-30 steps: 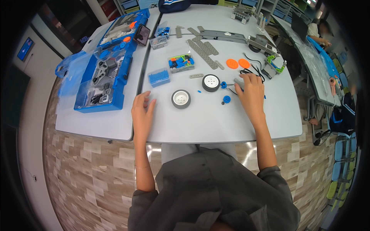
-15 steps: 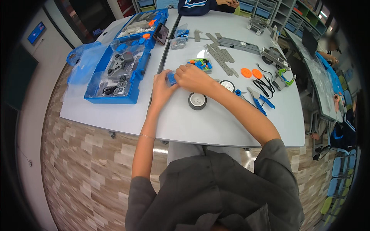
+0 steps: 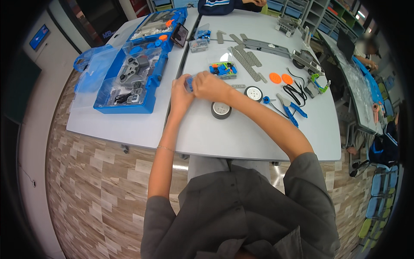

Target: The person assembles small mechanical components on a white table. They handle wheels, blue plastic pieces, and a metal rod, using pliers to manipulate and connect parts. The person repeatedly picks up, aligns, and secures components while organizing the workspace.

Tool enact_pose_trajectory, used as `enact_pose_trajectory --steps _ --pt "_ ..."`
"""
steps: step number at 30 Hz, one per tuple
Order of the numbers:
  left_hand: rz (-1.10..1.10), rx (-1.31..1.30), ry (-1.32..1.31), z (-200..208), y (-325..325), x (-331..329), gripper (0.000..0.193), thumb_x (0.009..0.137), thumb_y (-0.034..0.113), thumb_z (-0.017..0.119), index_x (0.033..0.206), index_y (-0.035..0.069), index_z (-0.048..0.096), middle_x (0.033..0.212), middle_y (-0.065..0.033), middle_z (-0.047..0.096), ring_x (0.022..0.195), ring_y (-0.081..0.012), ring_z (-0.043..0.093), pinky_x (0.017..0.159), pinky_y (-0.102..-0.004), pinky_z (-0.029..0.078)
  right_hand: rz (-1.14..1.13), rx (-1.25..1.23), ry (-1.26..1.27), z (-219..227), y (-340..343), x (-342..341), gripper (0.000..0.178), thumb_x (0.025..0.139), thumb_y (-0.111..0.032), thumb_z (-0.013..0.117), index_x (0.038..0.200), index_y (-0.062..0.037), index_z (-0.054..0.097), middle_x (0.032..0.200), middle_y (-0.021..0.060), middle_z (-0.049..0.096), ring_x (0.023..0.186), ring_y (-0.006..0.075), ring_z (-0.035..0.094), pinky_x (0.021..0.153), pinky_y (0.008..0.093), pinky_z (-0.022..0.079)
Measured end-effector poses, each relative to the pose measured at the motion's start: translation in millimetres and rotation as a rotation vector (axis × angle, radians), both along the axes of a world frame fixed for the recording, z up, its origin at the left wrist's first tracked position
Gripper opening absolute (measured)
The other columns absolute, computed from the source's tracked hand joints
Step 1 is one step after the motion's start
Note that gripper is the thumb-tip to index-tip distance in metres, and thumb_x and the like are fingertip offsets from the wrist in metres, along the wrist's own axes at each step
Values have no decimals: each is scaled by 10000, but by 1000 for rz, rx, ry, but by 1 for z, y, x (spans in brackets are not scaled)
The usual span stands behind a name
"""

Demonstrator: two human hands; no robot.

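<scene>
Both my hands meet over the near table, left of centre. My left hand [image 3: 181, 94] wraps round a small clear box with blue in it [image 3: 189, 83], most of which the fingers cover. My right hand [image 3: 209, 86] is curled against the same box from the other side; its fingertips are hidden, so what they pinch does not show. Just beyond is an open clear box [image 3: 224, 69] of blue, green and orange pieces. A black-tyred wheel [image 3: 221, 109] lies under my right wrist, and a second wheel [image 3: 253, 93] sits beyond my forearm.
Blue-handled pliers [image 3: 292, 110], a black cable [image 3: 295, 95] and orange gears [image 3: 281, 78] lie to the right. Grey perforated plates [image 3: 246, 62] and a metal frame [image 3: 307, 62] are farther back. A blue kit case [image 3: 125, 108] with a controller stands left. A phone [image 3: 179, 35] leans against it.
My hands have shifted slightly left, still together on the small box. My right wrist now covers part of the nearer wheel. Nothing else on the table has visibly been moved.
</scene>
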State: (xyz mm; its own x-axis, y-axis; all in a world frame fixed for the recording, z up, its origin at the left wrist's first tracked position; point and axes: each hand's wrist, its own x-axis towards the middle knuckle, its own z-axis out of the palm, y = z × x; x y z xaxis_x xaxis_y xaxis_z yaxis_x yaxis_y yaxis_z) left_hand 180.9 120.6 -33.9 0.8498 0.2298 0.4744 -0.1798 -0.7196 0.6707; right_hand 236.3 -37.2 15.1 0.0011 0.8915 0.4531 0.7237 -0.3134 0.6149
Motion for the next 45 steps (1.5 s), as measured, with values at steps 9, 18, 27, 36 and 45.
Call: enact_pose_trajectory --steps 9,18,27,36,45 --pt "-67 -104 43 8 -3 -4 1071 658 169 953 1571 146 392 1154 -174 667 1090 -310 618 996 -410 497 -6 268 867 40 -1 59 140 834 -156 680 894 -39 730 794 193 723 794 369 723 741 461 577" --pt "-83 3 88 3 2 -5 1018 692 209 943 1571 154 432 1163 -162 659 1127 -294 592 1025 -400 482 -123 480 847 19 -16 58 199 890 -186 729 1057 -80 755 1051 127 754 1096 302 652 947 433 508" --pt "-69 -6 118 8 -4 -8 970 709 199 930 1553 152 455 1171 -153 641 1148 -309 567 1035 -402 470 -492 35 935 39 -127 -49 95 770 -161 828 777 -93 762 831 62 709 997 280 622 894 493 432" --pt "-65 106 -33 17 -11 -22 942 721 173 911 1546 145 456 1434 -220 523 1300 -375 486 1089 -433 421 -439 164 920 23 -115 -41 89 788 -136 782 788 -50 764 821 83 687 944 271 612 839 438 478" --pt "-88 359 -208 49 -28 -65 747 827 224 833 1488 109 505 1529 -184 436 1380 -394 420 1105 -516 349 -55 577 995 16 -41 -3 171 862 -182 741 928 -30 784 919 149 724 921 320 661 834 438 530"
